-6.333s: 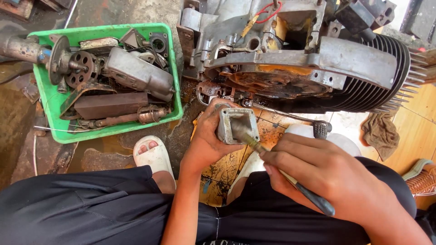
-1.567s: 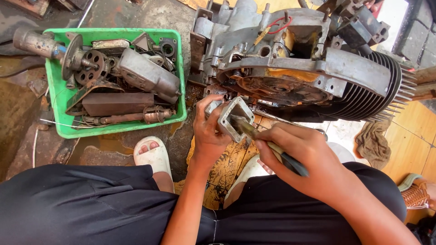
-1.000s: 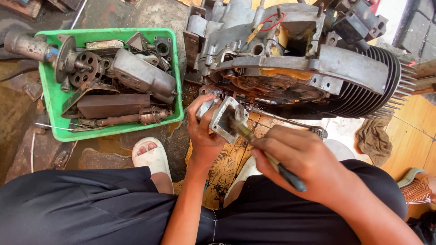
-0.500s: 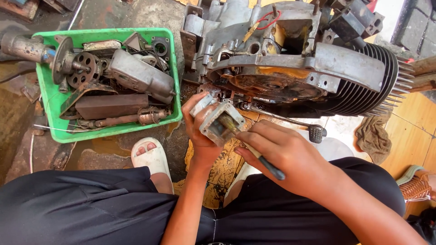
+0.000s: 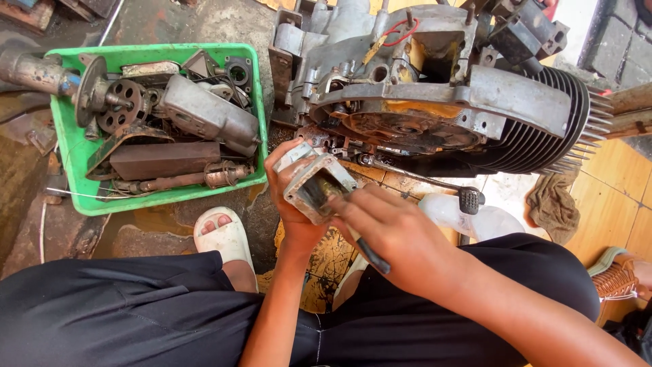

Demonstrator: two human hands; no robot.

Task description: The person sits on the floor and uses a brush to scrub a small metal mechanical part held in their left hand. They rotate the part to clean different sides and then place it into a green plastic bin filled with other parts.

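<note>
While clasped in the left hand (image 5: 292,197) at frame centre, the grey metal housing (image 5: 316,187) is judged rigid, greasy; right hand (image 5: 394,234) grip closed round a brush (image 5: 370,253).

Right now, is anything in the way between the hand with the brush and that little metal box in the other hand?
Nothing visible. The left hand grips the grey metal housing with its open side up. The right hand holds the dark-handled brush, whose tip already reaches into the opening. The engine lies behind them.

no packages, labels, signs, screens
</note>
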